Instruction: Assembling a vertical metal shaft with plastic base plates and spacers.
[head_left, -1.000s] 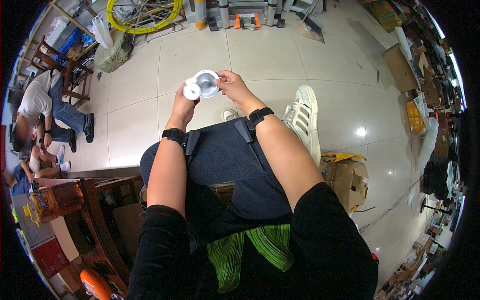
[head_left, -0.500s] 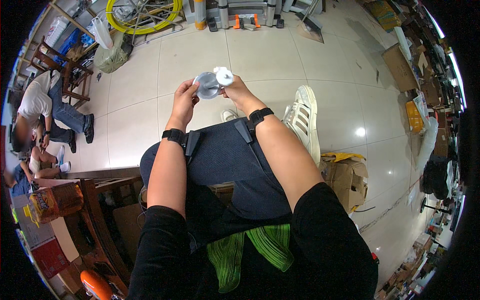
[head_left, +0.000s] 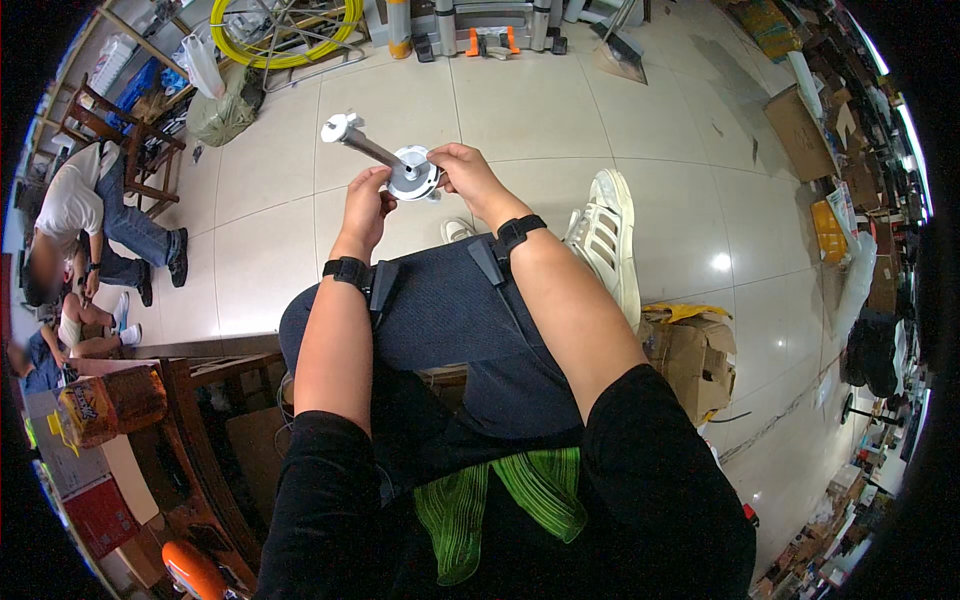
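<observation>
Out over the floor, beyond my knees, both hands hold a round white disc-based fitting (head_left: 412, 180). From the disc's centre rises a silver tube (head_left: 368, 147) that slants to the far left and ends in a white lobed end piece (head_left: 341, 128). My left hand (head_left: 367, 203) pinches the disc's left rim between thumb and fingers. On the right rim, my right hand (head_left: 467, 178) grips with thumb and bent fingers. The disc's underside is mostly hidden. I cannot make out the fitting's exact kind.
A torn cardboard box (head_left: 690, 365) stands right of my legs. At left are a wooden bench (head_left: 185, 440), a seated person (head_left: 75, 200) and a plastic bag (head_left: 222, 115). A yellow cable coil (head_left: 290, 60) and a dustpan (head_left: 622, 58) lie far ahead.
The fitting has been turned: the tube and its end piece, earlier pointing toward me at right, now slant far left. My right fingers have shifted on the rim; both arms stay nearly in place.
</observation>
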